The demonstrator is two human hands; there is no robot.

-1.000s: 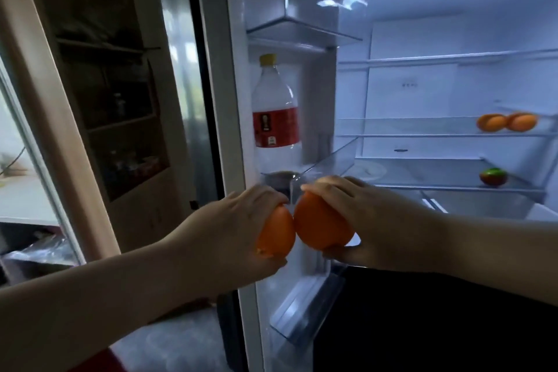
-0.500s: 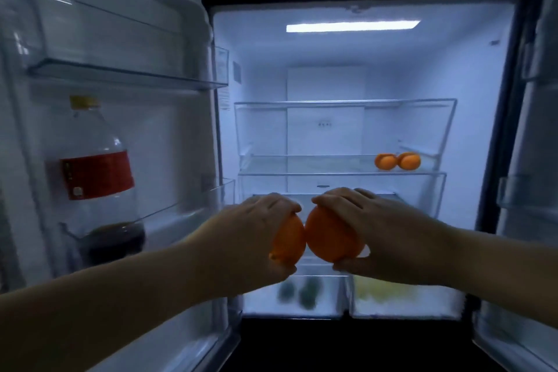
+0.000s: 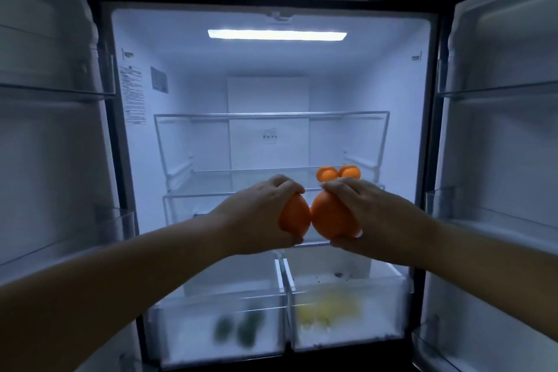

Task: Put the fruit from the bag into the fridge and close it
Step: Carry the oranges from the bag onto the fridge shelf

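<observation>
Two shelved oranges point(image 3: 327, 174) lie at the right of the middle shelf point(image 3: 229, 183) in the fridge point(image 3: 271, 93); left hand point(image 3: 256, 214) and right hand point(image 3: 365, 211) each curl round one held orange point(image 3: 330, 217), the pair touching before that shelf, so placement and closing both open doors point(image 3: 51, 160) appear outstanding.

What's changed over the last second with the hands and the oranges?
The view swung from the left door to the fridge interior. Both hands moved in and up toward the middle shelf: the left hand with the left orange, the right hand with the right orange. Nothing was taken or let go. Grips, and the two shelved oranges, stayed as they were.
</observation>
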